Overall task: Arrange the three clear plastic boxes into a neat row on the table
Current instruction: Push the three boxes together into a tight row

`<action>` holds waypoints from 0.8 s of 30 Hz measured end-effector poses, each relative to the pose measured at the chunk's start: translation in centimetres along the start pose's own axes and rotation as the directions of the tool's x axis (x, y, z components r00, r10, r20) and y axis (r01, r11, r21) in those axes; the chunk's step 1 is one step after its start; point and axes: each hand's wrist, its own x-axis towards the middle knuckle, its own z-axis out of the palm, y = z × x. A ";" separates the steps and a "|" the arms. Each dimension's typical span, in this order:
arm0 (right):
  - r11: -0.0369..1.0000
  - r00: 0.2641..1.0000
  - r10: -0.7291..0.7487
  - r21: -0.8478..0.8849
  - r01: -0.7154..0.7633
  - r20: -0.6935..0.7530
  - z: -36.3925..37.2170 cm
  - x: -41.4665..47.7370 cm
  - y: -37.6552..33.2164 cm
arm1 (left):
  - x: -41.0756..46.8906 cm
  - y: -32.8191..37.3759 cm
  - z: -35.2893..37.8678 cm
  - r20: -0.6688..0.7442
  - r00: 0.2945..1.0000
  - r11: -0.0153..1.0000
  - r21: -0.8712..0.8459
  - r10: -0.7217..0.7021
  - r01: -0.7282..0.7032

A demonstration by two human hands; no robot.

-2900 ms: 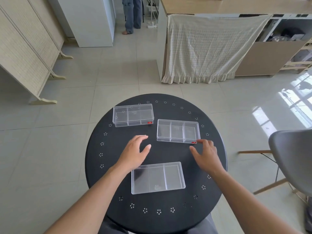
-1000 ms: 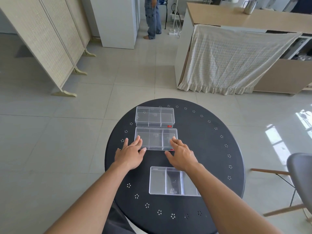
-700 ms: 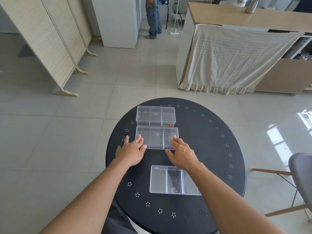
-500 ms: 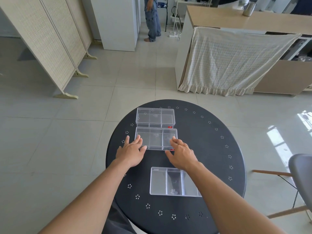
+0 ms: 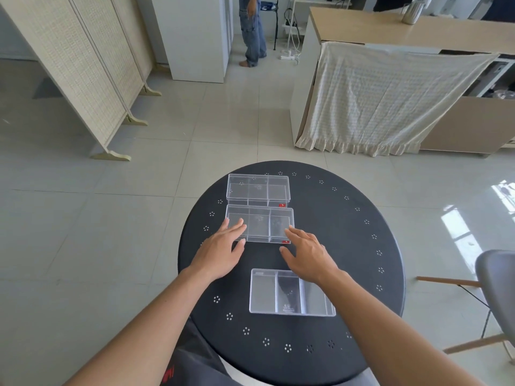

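Three clear plastic boxes lie on a round black table (image 5: 348,246). The far box (image 5: 258,190) and the middle box (image 5: 260,222) sit one behind the other, long sides nearly touching. The near box (image 5: 278,292) lies apart, closer to me and shifted right. My left hand (image 5: 221,253) has its fingers spread on the middle box's near left corner, thumb at its front wall. My right hand (image 5: 306,256) touches its near right corner. My right forearm covers part of the near box.
A grey chair (image 5: 496,291) stands right of the table. A folding screen (image 5: 83,68) stands at the left. A cloth-draped counter (image 5: 390,93) is behind, and a person (image 5: 252,29) stands far back. The table's right half holds nothing.
The middle box was slid left, from beside the far box to directly in front of it. In the last second both hands stayed on its near corners, almost still.
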 end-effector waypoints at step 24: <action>0.991 0.987 -0.031 -0.133 0.010 -0.158 3.8 -9.5 3.9 | -5.7 1.5 6.5 0.171 0.980 0.982 0.137 0.103 -0.128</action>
